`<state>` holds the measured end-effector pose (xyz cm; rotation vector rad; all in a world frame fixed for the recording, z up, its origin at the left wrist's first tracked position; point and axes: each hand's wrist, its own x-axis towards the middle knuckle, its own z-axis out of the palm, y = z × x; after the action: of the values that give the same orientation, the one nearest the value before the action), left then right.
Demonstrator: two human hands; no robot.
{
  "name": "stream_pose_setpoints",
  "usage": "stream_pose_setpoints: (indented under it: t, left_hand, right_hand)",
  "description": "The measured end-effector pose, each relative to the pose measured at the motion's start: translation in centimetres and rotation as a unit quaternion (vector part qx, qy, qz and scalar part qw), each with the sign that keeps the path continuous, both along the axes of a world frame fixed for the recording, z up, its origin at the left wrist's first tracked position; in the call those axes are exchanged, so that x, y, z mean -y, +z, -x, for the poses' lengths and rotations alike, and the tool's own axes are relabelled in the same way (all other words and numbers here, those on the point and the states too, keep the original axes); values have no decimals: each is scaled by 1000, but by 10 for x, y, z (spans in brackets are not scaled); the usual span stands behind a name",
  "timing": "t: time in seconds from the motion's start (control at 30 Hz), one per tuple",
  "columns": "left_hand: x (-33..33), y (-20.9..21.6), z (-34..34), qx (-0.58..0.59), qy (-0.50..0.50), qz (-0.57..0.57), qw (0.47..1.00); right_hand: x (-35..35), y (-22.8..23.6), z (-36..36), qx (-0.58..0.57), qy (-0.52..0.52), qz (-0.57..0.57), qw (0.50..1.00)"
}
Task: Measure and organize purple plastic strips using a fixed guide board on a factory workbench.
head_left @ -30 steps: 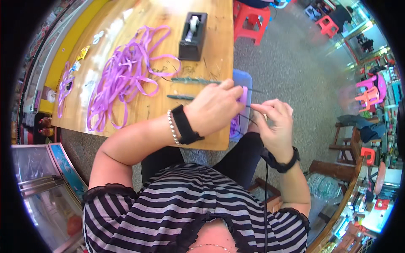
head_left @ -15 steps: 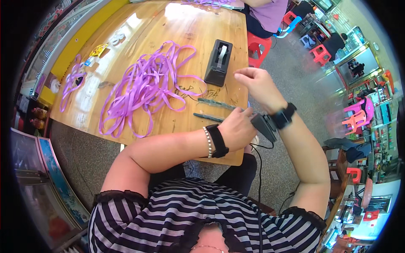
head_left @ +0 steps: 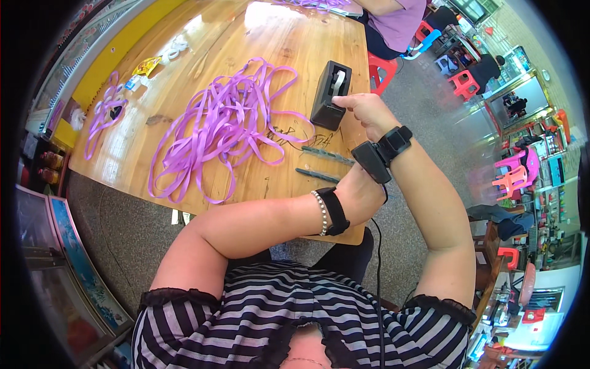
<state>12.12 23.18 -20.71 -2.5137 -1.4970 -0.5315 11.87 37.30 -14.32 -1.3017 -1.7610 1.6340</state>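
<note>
My right hand [head_left: 367, 112] reaches over the black tape dispenser [head_left: 330, 101]. Its thumb and forefinger close in a pinch at the cutting end, beside the clear tape roll [head_left: 338, 81]. Below, my left hand [head_left: 361, 194] rests at the table's right edge, its fingers hidden behind the black device on my right wrist. Two thin dark sticks, an upper one [head_left: 326, 154] and a lower one [head_left: 315, 175], extend left from near that hand; whether it grips them is hidden. A loose heap of purple ribbon straps [head_left: 227, 120] covers the table's middle.
On the wooden table [head_left: 258, 43], a smaller purple strap bundle [head_left: 107, 117], a yellow packet [head_left: 146, 66] and white rolls [head_left: 176, 47] lie to the left. A person in purple [head_left: 393, 24] sits at the far right. A black cable [head_left: 377, 258] hangs beside my body.
My right hand has moved left and down onto the tape dispenser's end, its fingers now pinched there. The device on my right wrist now covers my left hand's fingers. The view has shifted slightly.
</note>
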Motion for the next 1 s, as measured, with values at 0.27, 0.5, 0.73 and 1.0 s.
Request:
stream_pose_setpoints:
  t: [0.27, 0.5, 0.73, 1.0]
  left_hand:
    - [-2, -1, -1, 133, -8, 52, 990]
    - [4, 13, 8, 66, -47, 117, 990]
    - [-3, -15, -3, 65, -23, 22, 997]
    - [-11, -38, -7, 120, -32, 13, 992]
  right_hand:
    - [16, -8, 0, -67, -49, -19, 996]
    - [53, 14, -12, -44, -37, 2, 998]
    - [54, 2, -14, -13, -58, 84, 995]
    - [43, -6, -13, 33, -50, 101, 993]
